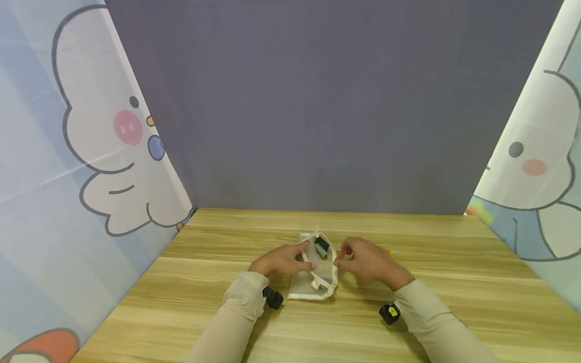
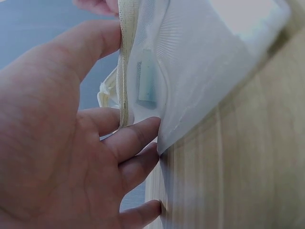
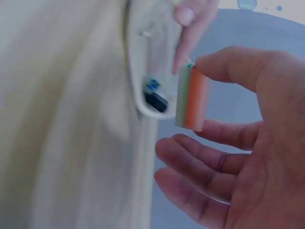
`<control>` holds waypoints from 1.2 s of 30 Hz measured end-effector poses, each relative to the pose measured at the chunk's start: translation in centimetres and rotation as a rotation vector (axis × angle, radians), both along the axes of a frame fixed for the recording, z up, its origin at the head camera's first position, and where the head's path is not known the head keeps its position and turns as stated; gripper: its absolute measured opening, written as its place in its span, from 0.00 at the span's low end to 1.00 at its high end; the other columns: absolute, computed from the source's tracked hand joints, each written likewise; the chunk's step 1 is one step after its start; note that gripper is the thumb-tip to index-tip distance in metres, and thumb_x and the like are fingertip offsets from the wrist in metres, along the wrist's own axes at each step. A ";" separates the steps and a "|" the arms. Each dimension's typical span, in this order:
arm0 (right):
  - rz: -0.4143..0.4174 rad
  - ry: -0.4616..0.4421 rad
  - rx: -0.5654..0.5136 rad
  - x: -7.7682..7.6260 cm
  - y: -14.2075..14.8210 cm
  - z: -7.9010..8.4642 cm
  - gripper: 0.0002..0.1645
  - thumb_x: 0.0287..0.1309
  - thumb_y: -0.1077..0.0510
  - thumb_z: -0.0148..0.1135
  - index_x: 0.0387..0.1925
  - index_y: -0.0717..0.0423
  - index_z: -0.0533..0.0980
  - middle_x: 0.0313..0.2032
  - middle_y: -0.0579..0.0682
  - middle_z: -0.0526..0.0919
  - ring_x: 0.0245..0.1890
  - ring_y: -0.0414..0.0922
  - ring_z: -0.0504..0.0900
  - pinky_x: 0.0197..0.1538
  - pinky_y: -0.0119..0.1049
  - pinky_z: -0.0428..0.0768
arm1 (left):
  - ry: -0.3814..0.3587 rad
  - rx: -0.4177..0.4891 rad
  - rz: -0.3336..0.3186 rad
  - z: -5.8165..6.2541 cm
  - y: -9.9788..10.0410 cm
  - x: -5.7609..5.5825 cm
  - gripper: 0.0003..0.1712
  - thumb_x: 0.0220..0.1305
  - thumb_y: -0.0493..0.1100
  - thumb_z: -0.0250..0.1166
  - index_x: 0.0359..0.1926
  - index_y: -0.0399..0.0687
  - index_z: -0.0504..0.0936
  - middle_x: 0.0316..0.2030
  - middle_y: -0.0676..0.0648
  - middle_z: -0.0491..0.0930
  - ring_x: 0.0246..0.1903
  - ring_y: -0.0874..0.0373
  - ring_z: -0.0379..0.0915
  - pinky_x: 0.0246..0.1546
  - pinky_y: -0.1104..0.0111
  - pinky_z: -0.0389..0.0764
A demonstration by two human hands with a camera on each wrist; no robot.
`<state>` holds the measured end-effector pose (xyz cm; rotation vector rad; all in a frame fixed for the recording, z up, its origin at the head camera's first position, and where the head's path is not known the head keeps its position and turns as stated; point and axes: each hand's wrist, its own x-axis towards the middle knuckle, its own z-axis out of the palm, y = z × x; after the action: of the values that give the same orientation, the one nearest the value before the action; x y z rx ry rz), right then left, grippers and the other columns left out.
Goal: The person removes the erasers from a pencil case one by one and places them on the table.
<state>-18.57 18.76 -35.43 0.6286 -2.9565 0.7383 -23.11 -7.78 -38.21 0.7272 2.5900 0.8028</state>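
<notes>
A white mesh zip pouch lies on the table with its mouth spread open. My left hand holds the zip edge at the near left, thumb and index finger at the opening, other fingers along the outer mesh in the left wrist view. Inside the pouch are a black block and a pale green block. Between thumb and index finger, my right hand pinches a small orange and pale green block right at the pouch's right rim; its other fingers are loosely curled.
The wood-grain table runs back to a dark grey panel. Behind the right hand a bit of something yellow-orange shows, mostly hidden. Cartoon-printed curtains hang at both sides.
</notes>
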 end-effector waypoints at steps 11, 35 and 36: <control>0.005 0.000 -0.001 0.0 2.4 1.7 0.14 0.64 0.44 0.65 0.41 0.48 0.80 0.41 0.42 0.81 0.47 0.50 0.79 0.48 0.50 0.78 | 0.050 -0.013 -0.024 0.2 -0.3 0.3 0.49 0.66 0.69 0.59 0.79 0.56 0.55 0.75 0.56 0.55 0.72 0.53 0.56 0.69 0.55 0.63; -0.057 -0.020 -0.027 -0.2 4.7 2.7 0.15 0.66 0.42 0.63 0.42 0.48 0.81 0.48 0.53 0.81 0.50 0.54 0.79 0.48 0.54 0.79 | 0.022 0.013 -0.028 0.1 -0.3 0.2 0.49 0.66 0.69 0.60 0.80 0.56 0.54 0.76 0.55 0.54 0.72 0.53 0.55 0.69 0.55 0.62; -0.062 -0.021 -0.027 -0.2 4.7 2.7 0.15 0.66 0.42 0.63 0.42 0.48 0.81 0.48 0.53 0.81 0.50 0.54 0.79 0.48 0.54 0.79 | 0.022 0.013 -0.030 0.1 -0.3 0.3 0.49 0.66 0.69 0.60 0.80 0.56 0.54 0.76 0.55 0.54 0.72 0.53 0.55 0.69 0.55 0.63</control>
<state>-18.75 23.46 -32.74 0.5288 -2.9642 0.7829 -22.86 -8.05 -38.14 0.7813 2.5893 0.8082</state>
